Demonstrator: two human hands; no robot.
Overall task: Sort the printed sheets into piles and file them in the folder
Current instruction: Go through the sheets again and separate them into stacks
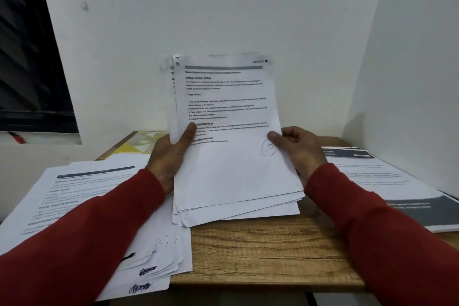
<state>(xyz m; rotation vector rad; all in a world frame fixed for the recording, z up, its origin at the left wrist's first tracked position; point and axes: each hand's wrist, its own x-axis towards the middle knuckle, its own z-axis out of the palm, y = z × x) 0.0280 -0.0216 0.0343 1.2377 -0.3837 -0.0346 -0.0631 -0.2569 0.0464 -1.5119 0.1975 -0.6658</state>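
A: Holding a stack of printed sheets (231, 156) upright over the middle of the table (268, 253), bottom edges fanned just above the wood. Left hand (171, 154) gripping the stack's left edge, thumb pressed across the front page, fingers hidden behind. Right hand (295, 146) pinching the top sheet near its right edge, beside a circled pen mark.

B: Both grips closed on paper, then. Anywhere else for the sheets?

A: Left pile (99, 206) spread along the table's left edge, lowest pages hanging past the near edge, circled number and scribbles showing. Right pile (387, 181) lying toward the far right corner, dark header bands on top. Something yellow-patterned (139, 144) at the far edge behind the left hand; possibly the folder, but cannot tell.

B: Stage, by the look of it?

A: Probably mid-sort, reading the top page before assigning it to a pile.

B: Risks from here?

A: Peeling with a thumb pinch alone, likely to drag two sheets together and misfile one. Loosening the left grip, likely to let the already fanned stack slide apart onto the table. Brushing the left pile with a red sleeve (82, 238), likely to tip the overhanging pages off the near edge. Misreading the circled number, easy with similar layouts on every page.
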